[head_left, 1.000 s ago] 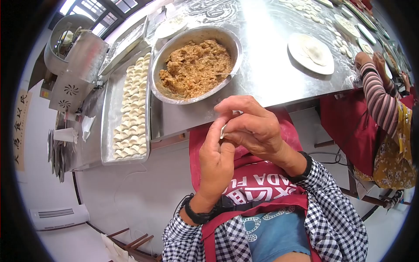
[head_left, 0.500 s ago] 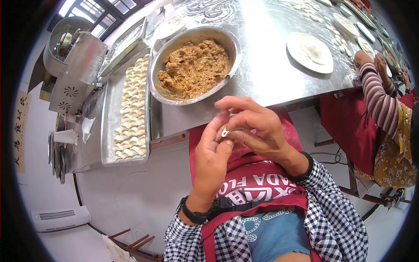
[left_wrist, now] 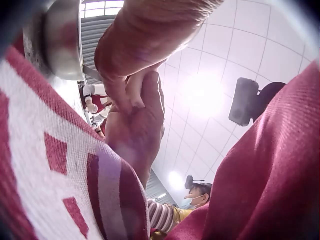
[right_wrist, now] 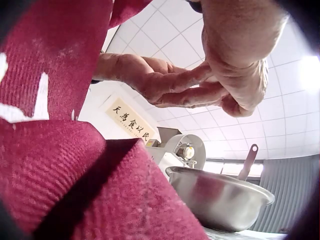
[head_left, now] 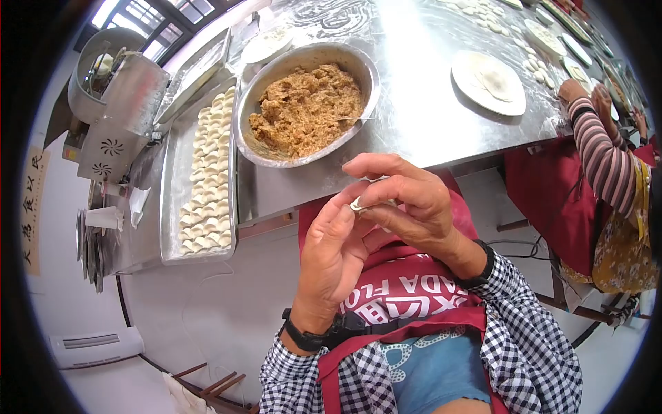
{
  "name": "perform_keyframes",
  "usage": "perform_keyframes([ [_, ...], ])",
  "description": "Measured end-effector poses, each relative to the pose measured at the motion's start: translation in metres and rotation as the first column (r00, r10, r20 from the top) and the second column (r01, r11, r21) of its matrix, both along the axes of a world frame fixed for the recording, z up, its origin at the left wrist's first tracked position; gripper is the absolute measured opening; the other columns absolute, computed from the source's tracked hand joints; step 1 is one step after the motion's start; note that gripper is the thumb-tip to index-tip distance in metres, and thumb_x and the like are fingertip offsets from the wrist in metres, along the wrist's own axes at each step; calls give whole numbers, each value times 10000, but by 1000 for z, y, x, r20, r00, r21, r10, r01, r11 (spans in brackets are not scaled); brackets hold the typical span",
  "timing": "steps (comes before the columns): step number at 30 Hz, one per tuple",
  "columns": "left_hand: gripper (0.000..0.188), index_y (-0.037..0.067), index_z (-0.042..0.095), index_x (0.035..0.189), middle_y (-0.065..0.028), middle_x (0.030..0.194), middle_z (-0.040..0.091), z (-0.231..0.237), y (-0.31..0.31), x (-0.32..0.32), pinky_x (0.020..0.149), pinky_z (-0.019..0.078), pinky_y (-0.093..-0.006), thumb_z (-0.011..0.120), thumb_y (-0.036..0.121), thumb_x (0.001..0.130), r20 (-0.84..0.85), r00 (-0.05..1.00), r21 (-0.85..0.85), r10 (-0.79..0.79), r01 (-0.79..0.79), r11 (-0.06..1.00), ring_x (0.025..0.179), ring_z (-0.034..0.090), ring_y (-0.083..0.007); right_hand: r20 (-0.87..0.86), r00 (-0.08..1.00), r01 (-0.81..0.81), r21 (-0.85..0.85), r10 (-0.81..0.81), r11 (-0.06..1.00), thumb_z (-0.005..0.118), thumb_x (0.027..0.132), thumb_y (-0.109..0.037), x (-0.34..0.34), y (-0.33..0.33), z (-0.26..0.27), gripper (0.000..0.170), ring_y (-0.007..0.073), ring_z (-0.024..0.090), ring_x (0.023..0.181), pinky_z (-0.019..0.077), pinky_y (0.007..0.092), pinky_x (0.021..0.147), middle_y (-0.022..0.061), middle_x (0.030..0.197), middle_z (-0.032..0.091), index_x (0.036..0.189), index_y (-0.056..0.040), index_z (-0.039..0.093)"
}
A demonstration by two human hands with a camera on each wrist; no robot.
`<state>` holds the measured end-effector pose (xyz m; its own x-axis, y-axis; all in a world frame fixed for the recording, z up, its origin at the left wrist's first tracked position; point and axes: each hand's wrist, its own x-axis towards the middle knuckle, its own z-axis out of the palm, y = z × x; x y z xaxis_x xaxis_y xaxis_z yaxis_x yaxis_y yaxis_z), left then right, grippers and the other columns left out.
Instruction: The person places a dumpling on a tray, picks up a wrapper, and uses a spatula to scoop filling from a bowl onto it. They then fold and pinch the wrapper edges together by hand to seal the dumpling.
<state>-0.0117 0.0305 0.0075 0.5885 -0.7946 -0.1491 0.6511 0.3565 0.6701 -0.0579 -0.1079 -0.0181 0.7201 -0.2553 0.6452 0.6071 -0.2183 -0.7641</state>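
Observation:
In front of the apron, both hands meet around a small dumpling, of which only a pale folded dough edge shows between the fingers. My left hand pinches its near side, the thumb pressing on the dough. From the other side my right hand grips it between thumb and curled fingers, its index finger raised above. Fingers hide most of the dough. Beyond the hands stands a steel bowl of brown minced filling. Rows of folded dumplings lie on a metal tray to the left.
A white plate with round dough wrappers sits on the steel table at right. A metal machine stands far left. Another person in a striped sleeve works at the right. A handle rises from the bowl.
My left hand has shifted its grip, its thumb moving up onto the dumpling's edge and its palm turning more open. The right hand keeps its hold, nearly in place.

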Motion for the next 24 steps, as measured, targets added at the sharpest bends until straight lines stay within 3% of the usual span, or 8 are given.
perform_keyframes([
  [5,387,-34,377,1265,-149,1172,513,-5,3,4,921,457,-423,429,169,939,-15,999,-39,-38,37,999,1087,533,-252,41,998,-35,-98,39,995,668,706,25,3,-4,-5,158,248,556,1039,461,311,820,182,1147,551,850,-6,613],
  [10,362,-30,419,1233,-145,1146,532,-6,5,3,917,461,-402,413,184,942,49,999,70,1,-5,998,1042,554,-234,-16,999,-46,-70,45,996,670,699,27,2,-3,2,226,261,556,1036,465,322,826,182,1155,543,917,-6,621],
  [13,359,-37,429,1223,-146,1147,536,-6,7,5,915,462,-398,392,187,945,54,998,101,-26,20,995,1041,552,-228,-59,995,-90,-143,83,986,670,701,31,1,-6,-2,261,239,576,999,478,313,809,177,1153,542,955,-8,625],
  [15,372,-44,422,1229,-149,1159,530,-6,8,6,915,459,-403,375,194,948,54,998,100,-32,26,995,1047,549,-232,-109,985,-136,-24,133,990,667,712,31,0,-5,-3,233,205,596,952,492,290,773,175,1142,548,939,-8,632],
  [19,411,-61,402,1246,-165,1186,513,-7,7,5,921,446,-421,334,219,953,4,998,49,-57,57,997,1066,539,-250,-83,990,-117,-60,111,991,655,726,35,-1,-6,-2,170,177,605,904,501,272,739,170,1124,559,891,-1,632],
  [24,439,-51,399,1243,-167,1202,501,-8,6,5,932,426,-453,326,269,952,23,998,94,-66,64,994,1090,519,-285,-73,992,-98,13,99,995,661,708,20,0,-4,-7,108,176,617,879,512,256,705,135,1084,574,812,0,639],
])
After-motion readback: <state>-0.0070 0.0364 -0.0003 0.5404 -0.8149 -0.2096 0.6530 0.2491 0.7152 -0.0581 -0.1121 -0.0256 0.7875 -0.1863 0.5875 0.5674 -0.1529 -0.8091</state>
